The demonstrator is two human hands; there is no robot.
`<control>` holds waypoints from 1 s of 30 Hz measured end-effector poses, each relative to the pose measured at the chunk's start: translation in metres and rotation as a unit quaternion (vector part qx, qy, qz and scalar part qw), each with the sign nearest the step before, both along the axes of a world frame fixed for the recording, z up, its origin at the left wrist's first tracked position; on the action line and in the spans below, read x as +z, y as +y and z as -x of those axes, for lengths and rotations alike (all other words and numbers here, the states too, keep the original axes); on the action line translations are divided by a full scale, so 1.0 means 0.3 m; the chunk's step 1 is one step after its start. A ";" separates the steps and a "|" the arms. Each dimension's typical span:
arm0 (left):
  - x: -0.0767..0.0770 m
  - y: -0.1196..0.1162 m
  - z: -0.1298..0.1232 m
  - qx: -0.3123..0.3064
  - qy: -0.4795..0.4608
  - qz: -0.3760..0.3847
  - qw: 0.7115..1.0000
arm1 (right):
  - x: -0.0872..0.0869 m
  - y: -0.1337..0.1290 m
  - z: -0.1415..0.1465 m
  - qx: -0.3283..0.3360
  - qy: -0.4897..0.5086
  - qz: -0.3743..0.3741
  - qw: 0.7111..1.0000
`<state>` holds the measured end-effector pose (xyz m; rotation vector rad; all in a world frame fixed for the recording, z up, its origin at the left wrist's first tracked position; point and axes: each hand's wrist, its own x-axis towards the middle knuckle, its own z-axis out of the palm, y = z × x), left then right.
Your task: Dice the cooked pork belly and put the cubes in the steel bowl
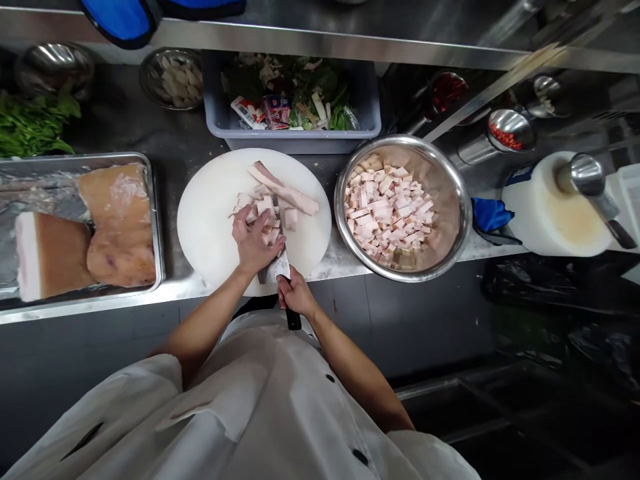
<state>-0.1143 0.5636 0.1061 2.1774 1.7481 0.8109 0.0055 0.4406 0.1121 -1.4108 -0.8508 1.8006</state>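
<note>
A kitchen knife (283, 265) with a black handle is gripped in my right hand (297, 293), its blade lying on the round white cutting board (205, 220). My left hand (255, 241) rests over diced pork belly (263, 203), fingers spread, with the thumb at the blade; its fingers partly hide the pieces. Beyond the blade lies an uncut strip of pork belly (283, 189), and a small loose chunk (291, 218) is beside it. To the right of the board, a steel bowl (453, 220) holds many cut pork pieces (385, 210).
At left, a metal tray (156, 230) carries large pork slabs (53, 253). Behind the board stands a grey bin (300, 140) of scraps. A bowl of pale pieces (177, 80), leafy greens (35, 120) and a white tub (550, 207) with a ladle (587, 175) surround the area. A shelf edge (310, 41) overhangs.
</note>
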 end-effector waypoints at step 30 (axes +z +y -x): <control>0.075 0.270 -0.151 0.124 0.086 0.199 0.968 | 0.195 -0.443 -0.630 -0.346 -0.060 0.036 0.936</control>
